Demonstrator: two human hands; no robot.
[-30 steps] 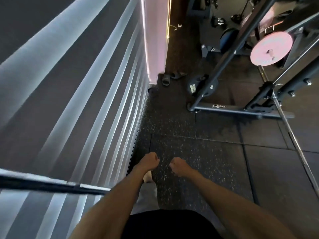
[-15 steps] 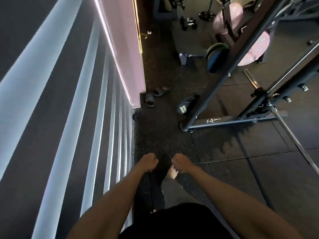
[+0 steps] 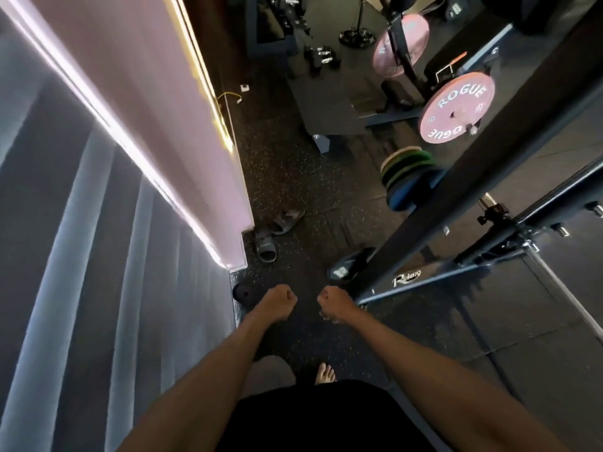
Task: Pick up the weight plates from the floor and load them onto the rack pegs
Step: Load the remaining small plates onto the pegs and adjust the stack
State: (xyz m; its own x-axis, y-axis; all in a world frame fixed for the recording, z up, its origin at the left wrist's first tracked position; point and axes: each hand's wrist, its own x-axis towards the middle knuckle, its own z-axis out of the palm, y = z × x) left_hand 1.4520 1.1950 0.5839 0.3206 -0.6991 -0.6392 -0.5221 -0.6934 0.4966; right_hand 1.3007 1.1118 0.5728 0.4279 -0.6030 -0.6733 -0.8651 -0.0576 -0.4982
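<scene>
Both fists curled and empty, left hand (image 3: 277,301) and right hand (image 3: 336,305). Pink plate (image 3: 456,109) and green stack (image 3: 409,172) look loaded on the rack (image 3: 483,164). Dark plate (image 3: 349,265) leans at its foot and a small plate (image 3: 243,293) lies by the wall (image 3: 98,256). Those two remain, I reckon.

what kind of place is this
Most likely a small gym, perhaps a home one: a pink weight plate on a peg, a stack of plates beside a black rack, and a speckled rubber floor.
</scene>
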